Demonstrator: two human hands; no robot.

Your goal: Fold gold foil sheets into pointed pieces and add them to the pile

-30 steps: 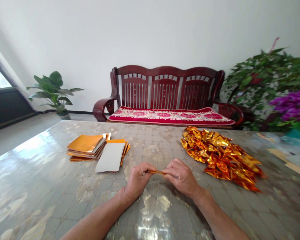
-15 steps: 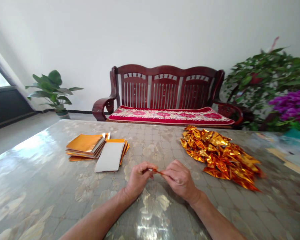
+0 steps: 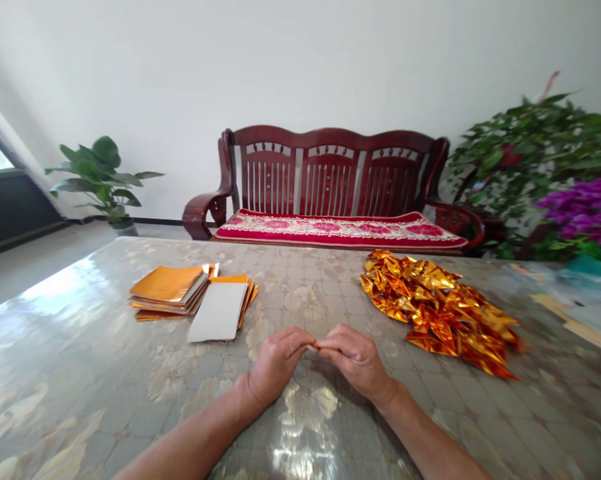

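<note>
Just above the table, my left hand [image 3: 280, 360] and my right hand [image 3: 356, 360] meet, each pinching one end of a small piece of folded orange foil paper [image 3: 315, 346]. Fingers cover most of this paper, so its shape is hard to make out. Ahead and to the left lie stacked orange-gold foil sheets [image 3: 166, 283], and beside them a second stack with a pale grey sheet [image 3: 219, 310] on top. To the right of my right hand spreads a heap of shiny folded gold foil pieces [image 3: 435, 310].
The table [image 3: 130, 407] has a glossy, flower-patterned cover. Clear plastic and flat papers [image 3: 587, 313] lie at its right edge. Beyond it stands a dark red wooden bench [image 3: 330, 177] with a red patterned cushion. Potted plants [image 3: 105, 177] flank the bench.
Both hands have closed in toward each other, fingers curling further over the foil paper so that less of it shows. The stacks and the heap stay where they were.
</note>
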